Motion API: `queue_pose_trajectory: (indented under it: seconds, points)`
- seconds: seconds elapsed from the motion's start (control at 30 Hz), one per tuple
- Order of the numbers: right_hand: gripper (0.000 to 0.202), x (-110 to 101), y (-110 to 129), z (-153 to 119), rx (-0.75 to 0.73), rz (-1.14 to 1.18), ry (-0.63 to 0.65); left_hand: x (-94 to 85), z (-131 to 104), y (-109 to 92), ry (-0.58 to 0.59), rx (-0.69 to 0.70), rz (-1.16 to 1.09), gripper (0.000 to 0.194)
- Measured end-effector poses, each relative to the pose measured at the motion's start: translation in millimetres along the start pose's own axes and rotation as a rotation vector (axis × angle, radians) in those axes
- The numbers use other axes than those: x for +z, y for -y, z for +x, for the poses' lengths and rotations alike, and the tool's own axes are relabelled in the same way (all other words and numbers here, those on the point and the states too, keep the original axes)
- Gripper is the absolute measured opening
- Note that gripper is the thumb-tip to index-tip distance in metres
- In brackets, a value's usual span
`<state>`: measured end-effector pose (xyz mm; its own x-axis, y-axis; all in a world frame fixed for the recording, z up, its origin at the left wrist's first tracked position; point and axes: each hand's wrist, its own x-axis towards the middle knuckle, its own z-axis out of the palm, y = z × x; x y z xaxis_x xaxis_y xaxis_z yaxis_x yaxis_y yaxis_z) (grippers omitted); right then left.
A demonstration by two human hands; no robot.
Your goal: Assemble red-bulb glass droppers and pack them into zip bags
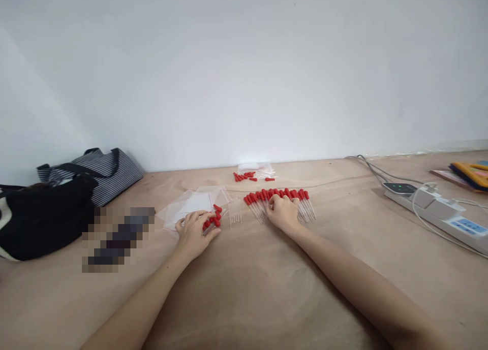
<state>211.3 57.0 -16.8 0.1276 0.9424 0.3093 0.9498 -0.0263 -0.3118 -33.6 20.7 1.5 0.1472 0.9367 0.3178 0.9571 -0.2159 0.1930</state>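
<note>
A row of clear droppers with red bulbs (251,199) lies side by side on the wooden table. My right hand (282,212) is over the middle of this row, fingers curled down at the bulbs; what its fingertips hold is hidden. At the left, my left hand (195,230) lies over the edge of clear plastic bags (195,202), its fingers spread, beside several loose red bulbs (217,221) and some clear tubes. Between the hands, thin clear tubes (235,211) without bulbs lie in a small group.
At the back, more red bulbs (240,177) and clear tubes lie by a plastic bag (254,168). Black and striped bags (118,172) stand at the left. A power strip (452,218) with cables and a small device (399,188) are at the right.
</note>
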Motion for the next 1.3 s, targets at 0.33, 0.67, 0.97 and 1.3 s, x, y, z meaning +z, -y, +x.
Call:
queue_pose_trajectory:
  seconds: [0.33,0.67,0.97,1.3]
  points:
    - [0.023,-4,23,-5,-0.121,0.037,0.010,-5.3,5,9,0.080,-0.055,0.006,0.032]
    - [0.025,4,64,3,-0.127,-0.071,0.140,3.1,5,14,0.036,-0.019,-0.004,0.025]
    - [0.034,9,79,2,-0.098,-0.038,0.224,13.3,9,12,-0.057,0.129,0.017,0.026]
    - [0.026,15,88,7,-0.040,-0.022,0.286,7.2,6,0,-0.066,0.211,0.005,0.020]
